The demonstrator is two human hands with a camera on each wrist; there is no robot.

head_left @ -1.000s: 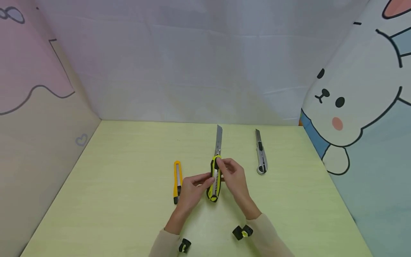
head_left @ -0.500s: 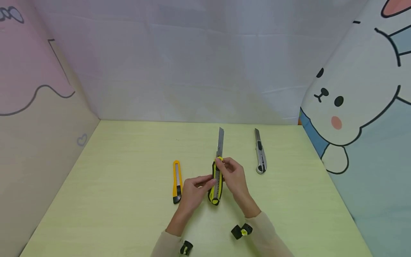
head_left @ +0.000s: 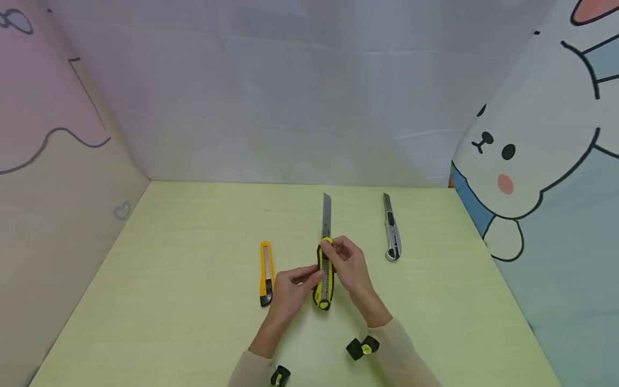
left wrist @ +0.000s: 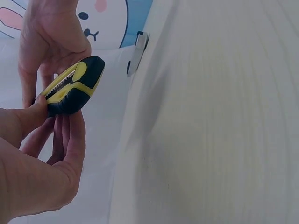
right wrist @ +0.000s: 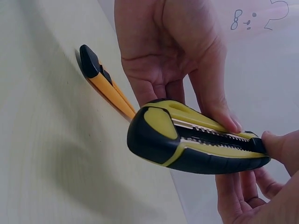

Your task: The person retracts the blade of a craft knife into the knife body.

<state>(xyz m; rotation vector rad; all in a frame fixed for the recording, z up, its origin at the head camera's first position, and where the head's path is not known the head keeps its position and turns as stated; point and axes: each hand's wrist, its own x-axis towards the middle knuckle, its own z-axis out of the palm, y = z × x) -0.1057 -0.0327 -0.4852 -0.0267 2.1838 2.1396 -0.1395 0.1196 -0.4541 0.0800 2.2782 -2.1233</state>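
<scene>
Yellow-and-black utility knife (head_left: pixel 326 266) is held up off the counter (head_left: pixel 169 279), midway between the person's two hands, which are both closed on its handle. The left hand (head_left: pixel 292 287) pinches the handle's left edge around its middle, thumb on top and fingers beneath. The right hand (head_left: pixel 352 269) grips farther up, near the blade (head_left: pixel 326 215), its thumb against the black slider (right wrist: pixel 256 144) and its other fingers curled behind. The knife's long axis runs away from the person, almost straight ahead, bare blade tip toward the back wall and rounded butt toward the body. An orange cutter (head_left: pixel 267 274) lies just beside the left hand; a silver cutter (head_left: pixel 393 234) lies farther right.
</scene>
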